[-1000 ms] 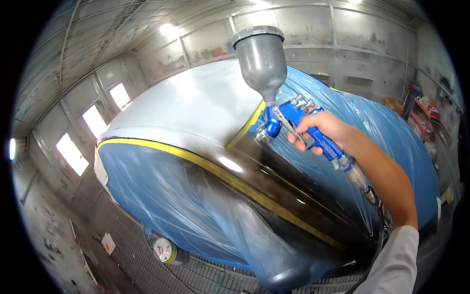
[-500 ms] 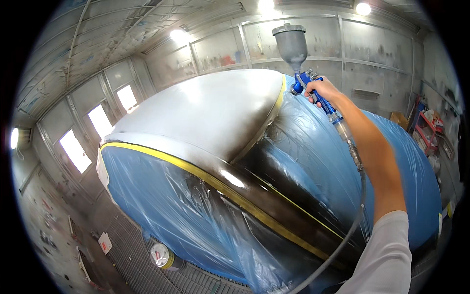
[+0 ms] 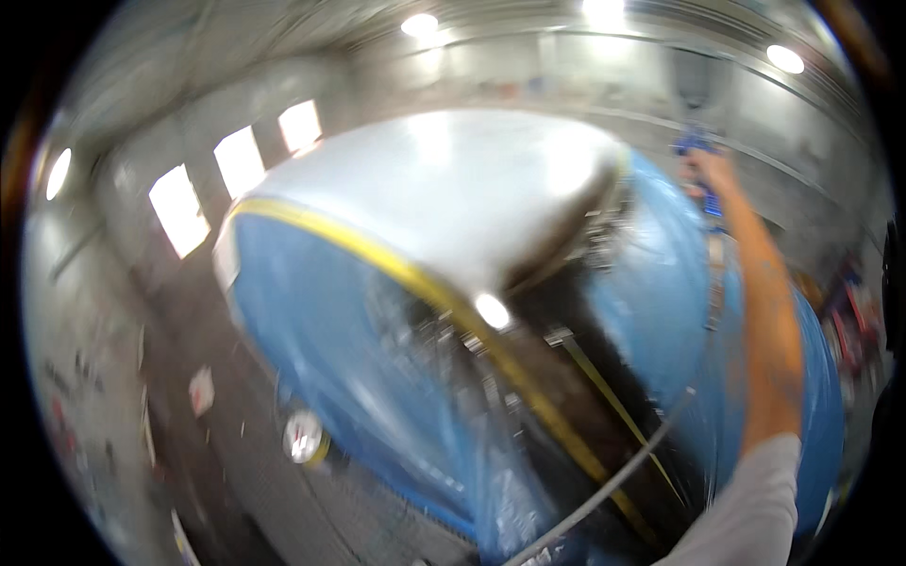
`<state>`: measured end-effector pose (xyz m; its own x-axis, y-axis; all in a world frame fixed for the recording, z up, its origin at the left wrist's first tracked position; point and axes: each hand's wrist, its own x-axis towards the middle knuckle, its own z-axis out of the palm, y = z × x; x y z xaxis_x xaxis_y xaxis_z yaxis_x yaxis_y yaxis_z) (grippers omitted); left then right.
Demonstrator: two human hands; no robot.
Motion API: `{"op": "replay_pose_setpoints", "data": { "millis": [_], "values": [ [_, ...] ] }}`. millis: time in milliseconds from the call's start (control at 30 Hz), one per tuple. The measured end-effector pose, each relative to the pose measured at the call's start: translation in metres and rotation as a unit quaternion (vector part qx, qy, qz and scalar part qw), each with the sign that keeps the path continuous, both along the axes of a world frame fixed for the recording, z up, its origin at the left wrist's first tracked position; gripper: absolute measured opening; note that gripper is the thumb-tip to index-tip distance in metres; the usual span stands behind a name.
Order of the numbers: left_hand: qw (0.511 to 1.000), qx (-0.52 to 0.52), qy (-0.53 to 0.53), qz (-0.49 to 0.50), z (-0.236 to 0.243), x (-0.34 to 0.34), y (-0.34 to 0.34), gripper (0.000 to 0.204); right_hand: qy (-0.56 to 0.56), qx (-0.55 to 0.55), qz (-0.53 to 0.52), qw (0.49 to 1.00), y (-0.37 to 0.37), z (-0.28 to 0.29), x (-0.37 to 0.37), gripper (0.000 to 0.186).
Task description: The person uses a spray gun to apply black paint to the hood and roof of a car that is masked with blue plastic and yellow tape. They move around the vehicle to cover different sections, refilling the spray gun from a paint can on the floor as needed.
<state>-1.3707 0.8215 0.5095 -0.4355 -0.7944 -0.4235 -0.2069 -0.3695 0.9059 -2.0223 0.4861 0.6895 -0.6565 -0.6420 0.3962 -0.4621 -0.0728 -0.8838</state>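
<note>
My right hand is stretched far out over a car, shut on a blue spray gun with a grey cup on top; the picture is blurred by motion. The car's bare pale roof panel shows, edged with yellow masking tape. Blue plastic sheeting covers its sides and windows. A grey air hose runs down from the gun toward the lower edge. My left hand is out of view.
The car stands inside a grey spray booth with bright windows on the left wall and ceiling lights. A tape roll and paper scraps lie on the grated floor at left. Red items stand at right.
My right arm has reached farther away across the roof, carrying the spray gun toward the far upper right. The view has swung and blurred.
</note>
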Motion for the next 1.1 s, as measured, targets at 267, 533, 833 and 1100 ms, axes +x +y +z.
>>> {"op": "replay_pose_setpoints", "data": {
  "millis": [267,533,833,1100],
  "values": [
    [0.990,-0.127,-0.063,0.010,-0.072,0.126,-0.030,0.026,0.073,0.080,0.031,0.994,0.129,0.017,0.022,0.046],
    [0.977,-0.099,-0.185,-0.045,-0.202,0.285,-0.049,0.020,-0.007,-0.022,0.038,0.999,0.222,0.020,0.307,0.047],
    [0.981,-0.008,-0.188,0.057,-0.531,0.545,0.052,0.033,-0.115,-0.116,0.038,0.986,0.236,-0.056,0.605,0.047],
    [0.907,-0.064,-0.274,-0.314,-0.368,0.614,-0.125,0.056,-0.063,-0.096,0.014,0.993,0.198,-0.159,0.706,0.060]
  ]
}}
